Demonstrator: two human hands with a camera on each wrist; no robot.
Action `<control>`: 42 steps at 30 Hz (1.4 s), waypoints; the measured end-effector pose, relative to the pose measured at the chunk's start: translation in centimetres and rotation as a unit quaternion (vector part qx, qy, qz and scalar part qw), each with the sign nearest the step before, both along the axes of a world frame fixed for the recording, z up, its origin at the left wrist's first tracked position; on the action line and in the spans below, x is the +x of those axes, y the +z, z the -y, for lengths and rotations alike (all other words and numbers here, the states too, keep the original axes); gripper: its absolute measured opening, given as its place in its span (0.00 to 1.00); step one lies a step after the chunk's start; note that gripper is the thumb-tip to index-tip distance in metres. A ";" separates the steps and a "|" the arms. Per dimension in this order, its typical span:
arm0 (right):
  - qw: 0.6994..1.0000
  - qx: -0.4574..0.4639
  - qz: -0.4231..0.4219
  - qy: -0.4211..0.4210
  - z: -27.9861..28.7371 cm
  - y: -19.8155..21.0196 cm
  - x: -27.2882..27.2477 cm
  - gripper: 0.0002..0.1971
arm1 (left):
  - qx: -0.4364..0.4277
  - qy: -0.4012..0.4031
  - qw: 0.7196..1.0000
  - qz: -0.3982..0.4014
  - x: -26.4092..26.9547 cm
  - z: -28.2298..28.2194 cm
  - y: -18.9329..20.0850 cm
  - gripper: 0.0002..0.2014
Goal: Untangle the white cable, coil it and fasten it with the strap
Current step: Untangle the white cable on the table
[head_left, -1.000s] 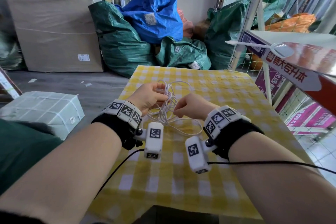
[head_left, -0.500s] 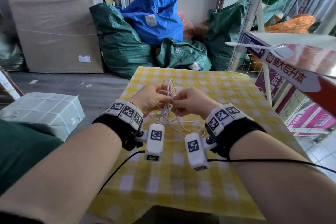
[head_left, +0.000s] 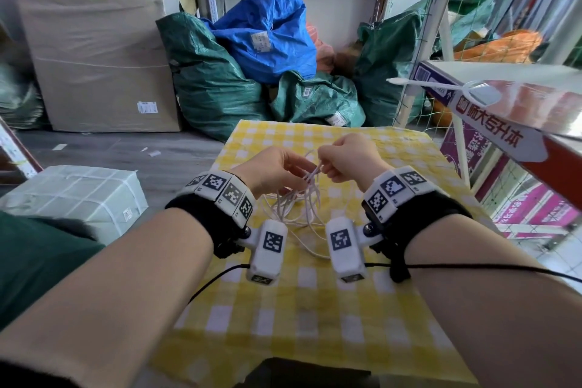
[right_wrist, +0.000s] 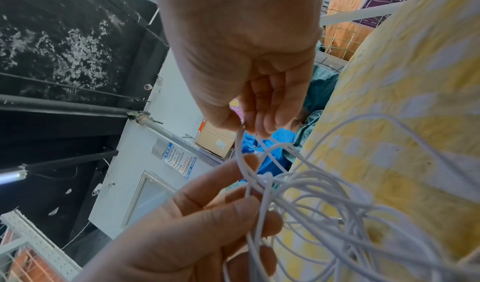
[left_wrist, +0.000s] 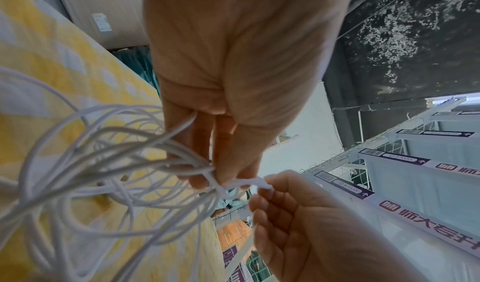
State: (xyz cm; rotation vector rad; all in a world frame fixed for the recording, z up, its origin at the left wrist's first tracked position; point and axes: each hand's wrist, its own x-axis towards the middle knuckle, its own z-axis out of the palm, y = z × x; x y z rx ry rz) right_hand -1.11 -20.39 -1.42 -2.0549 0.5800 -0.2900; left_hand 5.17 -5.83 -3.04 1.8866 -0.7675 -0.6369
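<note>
The white cable (head_left: 299, 205) is a loose tangle of thin loops, hanging from both hands onto the yellow checked cloth (head_left: 283, 318). My left hand (head_left: 307, 178) pinches a bunch of strands together, seen close in the left wrist view (left_wrist: 215, 175). My right hand (head_left: 322, 168) pinches a single strand (right_wrist: 240, 141) between thumb and fingers and holds it taut, up and away from the bunch. A small knot (right_wrist: 267, 177) sits where the strands cross by the left fingers (right_wrist: 249, 202). I cannot tell which piece is the strap.
A red-and-white box (head_left: 519, 110) juts over the table's right side, with a thin white looped strip (head_left: 441, 85) lying on it. Green and blue sacks (head_left: 261, 41) are piled behind the table. A wrapped parcel (head_left: 78, 195) sits on the floor at the left.
The hands came together at the tangle, then my right hand drew up and to the right with one strand. The left hand kept its hold on the bunch.
</note>
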 end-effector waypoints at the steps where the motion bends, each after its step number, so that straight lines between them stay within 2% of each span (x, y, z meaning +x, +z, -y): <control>1: 1.000 0.011 0.011 -0.014 0.1 0.1 0.0 0.08 | 0.009 0.009 1.000 0.017 0.1 0.1 0.1 0.16; 5: 0.995 0.033 0.061 -0.071 1.3 0.9 -0.1 0.12 | 0.023 0.078 0.993 0.080 1.3 0.0 0.3 0.18; 8: 0.987 0.087 0.107 -0.087 2.1 1.8 -0.3 0.14 | 0.042 0.122 0.978 0.167 2.4 -0.2 0.6 0.18; 12: 0.955 0.217 0.180 -0.087 2.3 2.6 -0.6 0.12 | 0.064 0.151 0.950 0.265 3.2 -0.5 1.2 0.15; 15: 0.946 0.240 0.191 -0.107 2.4 2.9 -0.6 0.07 | 0.098 0.160 0.935 0.302 3.4 -0.7 1.3 0.15; 20: 0.971 0.145 0.156 -0.108 2.9 3.0 -0.9 0.07 | 0.137 0.168 0.923 0.317 3.4 -1.6 1.1 0.13; 24: 0.982 -0.029 0.149 -0.116 3.4 3.2 -1.4 0.09 | 0.187 0.177 0.902 0.346 3.5 -2.2 1.2 0.14; 27: 0.979 -0.088 0.134 -0.127 4.0 3.2 -1.7 0.11 | 0.193 0.183 0.908 0.325 3.7 -2.5 1.3 0.13; 32: 0.981 -0.096 0.115 -0.125 4.2 2.7 -1.8 0.10 | 0.110 0.176 0.949 0.239 3.6 -1.8 1.5 0.12; 37: 0.983 -0.120 0.092 -0.108 4.1 2.3 -1.9 0.10 | 0.034 0.174 0.968 0.175 3.5 -1.5 1.6 0.13; 42: 0.975 -0.209 -0.010 -0.078 3.5 1.9 -1.8 0.20 | -0.020 0.166 0.977 0.132 3.0 -1.3 2.1 0.17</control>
